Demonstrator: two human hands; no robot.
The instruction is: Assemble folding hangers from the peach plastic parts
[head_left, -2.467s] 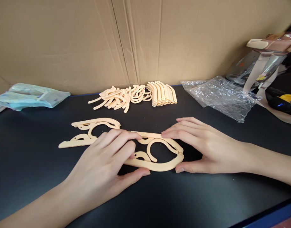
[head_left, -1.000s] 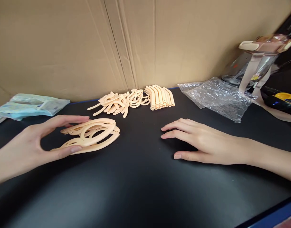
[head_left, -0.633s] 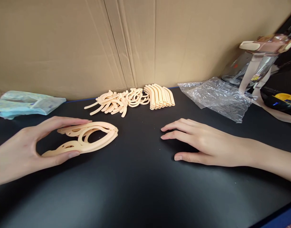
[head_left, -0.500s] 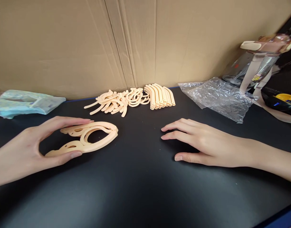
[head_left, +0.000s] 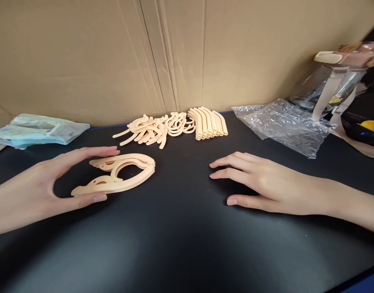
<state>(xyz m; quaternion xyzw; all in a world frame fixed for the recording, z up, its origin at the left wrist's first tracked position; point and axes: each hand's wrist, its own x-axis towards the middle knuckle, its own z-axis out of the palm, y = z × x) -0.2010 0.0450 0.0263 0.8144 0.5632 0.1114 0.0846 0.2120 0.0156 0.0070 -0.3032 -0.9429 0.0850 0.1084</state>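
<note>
A small stack of folded beige plastic travel hangers (head_left: 134,183) lies flat on the black tabletop, its rounded end pointing right. My left hand (head_left: 57,177) is spread around its left part, fingers beyond the far edge and thumb beside the near edge. A narrow gap shows at the fingertips; whether the thumb still touches cannot be made out. To the right, my right hand (head_left: 254,181) hovers low or rests over the table, fingers apart and holding nothing. Behind both hands lie a loose pile of beige hooks and curved pieces (head_left: 150,129) and a neat row of curved hanger arms (head_left: 208,123).
A cardboard wall (head_left: 92,61) stands behind the black table (head_left: 180,244). A pale blue-green plastic packet (head_left: 49,130) lies at far left. On the right are crumpled clear plastic wrap (head_left: 287,126) and a transparent bottle (head_left: 324,85) with a strap.
My left hand has loosened around the folded hangers, its fingers and thumb drawing slightly away. The view has shifted a little. My right hand has kept its pose.
</note>
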